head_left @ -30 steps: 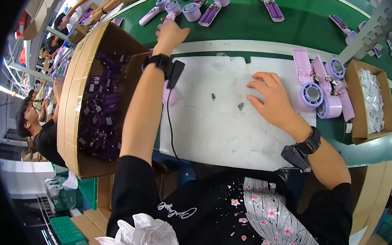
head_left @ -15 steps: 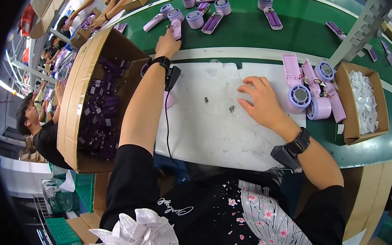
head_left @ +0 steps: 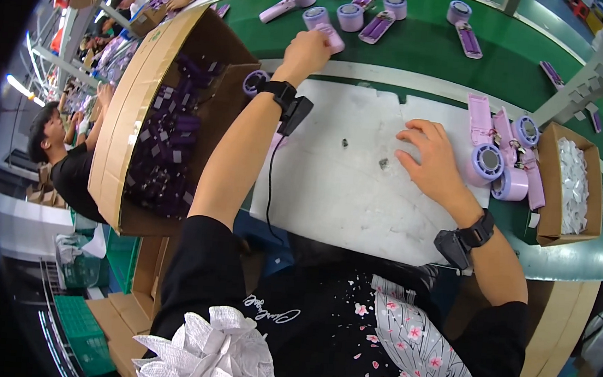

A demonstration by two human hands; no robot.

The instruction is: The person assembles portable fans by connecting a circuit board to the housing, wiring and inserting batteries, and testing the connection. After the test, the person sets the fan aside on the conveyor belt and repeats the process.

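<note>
My left hand (head_left: 306, 54) reaches over the far edge of the white foam mat (head_left: 329, 198) to the green belt. Its fingers are curled against the pink handle of a handheld fan (head_left: 329, 40) with a round lilac head; the fingertips are partly hidden. My right hand (head_left: 428, 159) hovers over or rests on the mat's right side, fingers apart and nothing in it. Close to its right, a group of partly assembled fans (head_left: 487, 163) lies with pink handle shells (head_left: 479, 119), some showing inner parts. A round lilac head (head_left: 256, 83) sits beside my left wrist.
A large carton (head_left: 119, 124) of dark purple parts (head_left: 167, 135) stands at left. A small carton (head_left: 551, 187) of white pieces is at right. More fans (head_left: 378, 26) lie along the green belt (head_left: 424, 63). A metal post (head_left: 586, 76) rises beyond; a co-worker (head_left: 70, 156) is at far left.
The whole view has shifted, with the mat and belt items appearing further right. My left hand's fingers have curled more, and the touched fan's handle has swung rightward. My right hand stays open.
</note>
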